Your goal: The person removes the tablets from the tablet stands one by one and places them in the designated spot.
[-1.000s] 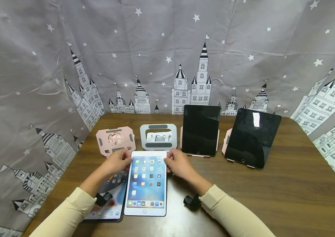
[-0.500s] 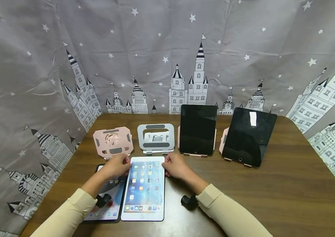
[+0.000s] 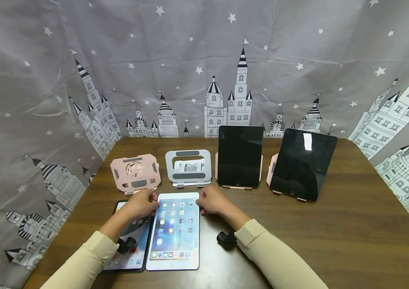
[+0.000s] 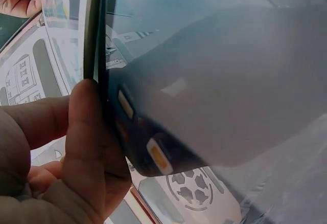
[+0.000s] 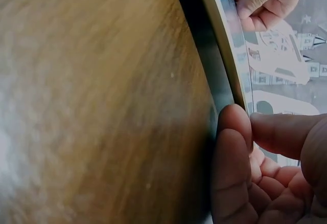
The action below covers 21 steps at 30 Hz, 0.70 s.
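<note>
A white tablet [image 3: 175, 230] with a lit home screen lies flat near the table's front edge. My left hand [image 3: 141, 204] grips its top left corner, thumb against the edge [image 4: 87, 132]. My right hand [image 3: 211, 201] pinches its top right corner [image 5: 237, 116]. Under my left forearm lies a dark tablet [image 3: 128, 241], also lit. Just behind my hands stand a pink stand [image 3: 135, 173] and a grey stand [image 3: 188, 167], both bare.
Two dark tablets [image 3: 240, 155] [image 3: 302, 163] lean on pink stands at the back of the wooden table [image 3: 334, 233]. A grey curtain with castles and stars [image 3: 204, 68] closes in the back and both sides.
The white tablet and both hands have slid a little toward me and to the left; the grip on its top corners is unchanged.
</note>
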Each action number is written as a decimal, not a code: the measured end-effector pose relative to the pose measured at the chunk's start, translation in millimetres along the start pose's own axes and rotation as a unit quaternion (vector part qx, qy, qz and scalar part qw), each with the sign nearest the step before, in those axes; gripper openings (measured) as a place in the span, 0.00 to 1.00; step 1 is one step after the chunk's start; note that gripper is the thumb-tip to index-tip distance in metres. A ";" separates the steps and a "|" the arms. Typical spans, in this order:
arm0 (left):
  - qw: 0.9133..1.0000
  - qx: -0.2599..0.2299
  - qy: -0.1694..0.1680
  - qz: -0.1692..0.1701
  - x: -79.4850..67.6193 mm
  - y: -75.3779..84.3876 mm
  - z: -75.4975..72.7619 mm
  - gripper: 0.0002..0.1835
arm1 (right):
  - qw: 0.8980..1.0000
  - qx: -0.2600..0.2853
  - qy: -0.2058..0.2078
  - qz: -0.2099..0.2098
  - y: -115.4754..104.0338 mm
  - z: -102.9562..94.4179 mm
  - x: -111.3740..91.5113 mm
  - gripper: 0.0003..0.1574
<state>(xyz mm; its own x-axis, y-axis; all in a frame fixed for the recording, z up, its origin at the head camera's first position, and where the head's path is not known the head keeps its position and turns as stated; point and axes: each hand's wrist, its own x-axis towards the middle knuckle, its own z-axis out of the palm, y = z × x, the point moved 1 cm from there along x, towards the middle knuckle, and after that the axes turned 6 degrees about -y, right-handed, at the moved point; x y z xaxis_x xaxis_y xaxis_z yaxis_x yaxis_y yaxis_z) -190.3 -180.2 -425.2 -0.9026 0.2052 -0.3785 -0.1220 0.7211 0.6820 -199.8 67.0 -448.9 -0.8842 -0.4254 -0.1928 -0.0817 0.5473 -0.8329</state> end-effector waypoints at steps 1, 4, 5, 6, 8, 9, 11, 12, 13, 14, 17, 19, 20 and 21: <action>1.000 -0.002 0.000 -0.001 0.5 -0.7 0.0 0.05 | 1.000 0.004 -0.003 0.005 -0.6 -0.2 0.0 0.23; 1.000 -0.013 -0.004 -0.005 1.0 -1.7 -0.5 0.05 | 1.000 0.013 -0.007 0.013 -2.0 -0.3 -0.6 0.23; 1.000 -0.016 -0.005 -0.005 1.2 -2.0 -0.6 0.05 | 1.000 0.016 -0.008 0.016 -2.3 -0.3 -0.5 0.23; 1.000 -0.020 -0.006 -0.005 1.3 -1.9 -0.8 0.05 | 1.000 0.016 -0.008 0.017 -2.8 -0.6 -0.4 0.23; 1.000 -0.023 -0.005 -0.008 1.4 -2.2 -1.2 0.05 | 1.000 0.016 -0.010 0.018 -3.9 -0.8 -0.2 0.22; 1.000 -0.023 -0.004 -0.009 1.4 -2.1 -1.3 0.05 | 1.000 0.015 -0.011 0.018 -4.5 -1.0 -0.1 0.22; 1.000 -0.023 -0.003 -0.013 2.0 -1.9 -1.3 0.04 | 1.000 0.014 -0.012 0.019 -5.7 -1.8 0.1 0.22; 1.000 -0.021 -0.003 -0.015 2.3 -2.0 -1.1 0.04 | 1.000 0.014 -0.012 0.018 -5.9 -2.0 0.3 0.22; 1.000 -0.021 -0.003 -0.018 2.5 -1.7 -1.0 0.04 | 1.000 0.014 -0.012 0.018 -6.0 -2.3 0.1 0.22; 1.000 -0.020 -0.003 -0.020 2.5 -1.3 -0.8 0.04 | 1.000 0.015 -0.012 0.017 -5.7 -2.3 -0.1 0.22; 1.000 -0.018 -0.005 -0.021 3.5 -1.4 -0.1 0.04 | 0.999 0.024 -0.015 0.018 -4.4 -2.0 -0.3 0.22; 1.000 -0.018 -0.004 -0.023 4.1 -1.6 0.4 0.05 | 0.999 0.027 -0.014 0.018 -3.2 -1.5 -0.5 0.22; 1.000 -0.018 -0.005 -0.023 4.4 -1.8 0.8 0.05 | 0.999 0.027 -0.013 0.019 -2.5 -1.3 -0.4 0.22; 1.000 -0.017 -0.005 -0.022 4.7 -2.1 1.2 0.04 | 0.999 0.025 -0.013 0.020 -2.0 -1.1 -0.3 0.22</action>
<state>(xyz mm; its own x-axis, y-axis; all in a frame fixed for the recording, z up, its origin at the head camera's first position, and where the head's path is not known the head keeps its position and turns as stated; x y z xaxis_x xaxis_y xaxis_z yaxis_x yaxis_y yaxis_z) -193.8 -180.0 -429.1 -0.8918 0.1805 -0.4149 -0.1755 0.7073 0.6848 -199.9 66.9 -446.6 -0.8745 -0.4221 -0.2391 -0.0224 0.5274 -0.8493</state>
